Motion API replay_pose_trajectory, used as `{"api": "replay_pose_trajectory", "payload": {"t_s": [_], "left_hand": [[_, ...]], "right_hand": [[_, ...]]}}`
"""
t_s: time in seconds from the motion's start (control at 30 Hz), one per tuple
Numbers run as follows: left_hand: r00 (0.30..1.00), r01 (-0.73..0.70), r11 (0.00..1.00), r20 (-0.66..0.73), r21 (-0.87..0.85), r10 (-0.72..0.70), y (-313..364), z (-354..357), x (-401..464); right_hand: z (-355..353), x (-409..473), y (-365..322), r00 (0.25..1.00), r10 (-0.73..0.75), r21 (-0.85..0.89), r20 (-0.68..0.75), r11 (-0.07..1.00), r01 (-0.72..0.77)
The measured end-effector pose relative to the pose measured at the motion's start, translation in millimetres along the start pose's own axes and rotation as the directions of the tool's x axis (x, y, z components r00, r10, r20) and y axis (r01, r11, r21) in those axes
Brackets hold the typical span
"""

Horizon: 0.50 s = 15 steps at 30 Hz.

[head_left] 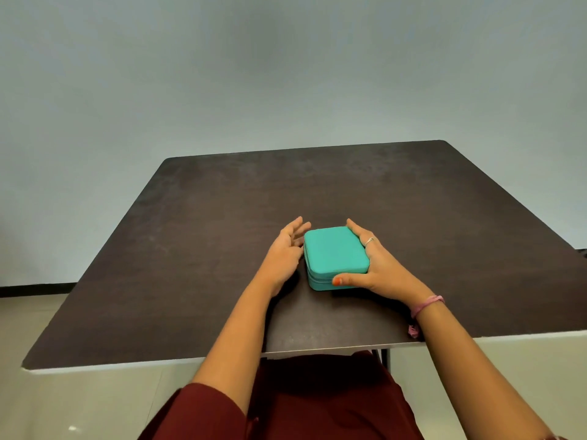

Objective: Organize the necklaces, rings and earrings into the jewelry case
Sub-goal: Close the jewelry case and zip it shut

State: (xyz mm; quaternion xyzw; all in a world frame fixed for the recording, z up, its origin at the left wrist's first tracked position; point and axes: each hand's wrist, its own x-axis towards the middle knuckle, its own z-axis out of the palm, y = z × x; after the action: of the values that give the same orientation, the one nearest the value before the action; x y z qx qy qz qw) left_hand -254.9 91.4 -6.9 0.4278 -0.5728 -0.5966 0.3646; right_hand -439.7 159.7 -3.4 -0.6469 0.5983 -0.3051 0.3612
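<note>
Case: the teal jewelry case [335,254] lies flat and zipped closed on the dark worktop [197,236], near the front edge and directly ahead of you.
Right hand: your right hand [378,265] grips the case from its right side, fingers along the far corner and the thumb pressed on the front wall by the zip line.
Left hand: your left hand [284,252] sits just beside the left wall, fingers spread loose and holding nothing; whether it touches the case, you cannot tell from here.
Jewelry: no loose necklaces, rings or earrings show on the worktop; the only ring in view is the one worn on your right hand.
Stage: judged as the very start, with the case not yet opened.
Risk, sliding: pulling the zip with one hand could drag the light case toward the front edge; brace it first.
Risk, spilling: if pieces are already inside, flipping the lid fast could scatter them.
Risk, thumb: it lies over the zip line and may block the slider.
</note>
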Motion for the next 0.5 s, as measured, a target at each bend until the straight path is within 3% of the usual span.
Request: {"api": "replay_pose_trajectory", "payload": {"t_s": [0.1,0.23,0.4,0.5], "left_hand": [[0.992,-0.031,0.958,0.123,0.285,-0.005,6.7,-10.6,10.2],[0.953,-0.179,0.745,0.301,0.643,-0.03,17.1,-18.1,22.0],[0.932,-0.308,0.529,0.363,0.791,-0.001,29.1,-25.8,31.5],[0.927,-0.338,0.493,0.373,0.801,0.029,31.2,-27.9,31.7]], "right_hand": [[0.5,0.3,1.1,1.0,-0.001,0.011,-0.012,1.0,0.001],[1.1,0.6,1.8,1.0,-0.006,0.024,-0.016,1.0,0.006],[0.1,2.0,2.4,1.0,-0.001,0.035,0.001,0.999,0.001],[0.2,3.0,2.3,1.0,-0.004,0.026,-0.001,1.0,0.004]]}}
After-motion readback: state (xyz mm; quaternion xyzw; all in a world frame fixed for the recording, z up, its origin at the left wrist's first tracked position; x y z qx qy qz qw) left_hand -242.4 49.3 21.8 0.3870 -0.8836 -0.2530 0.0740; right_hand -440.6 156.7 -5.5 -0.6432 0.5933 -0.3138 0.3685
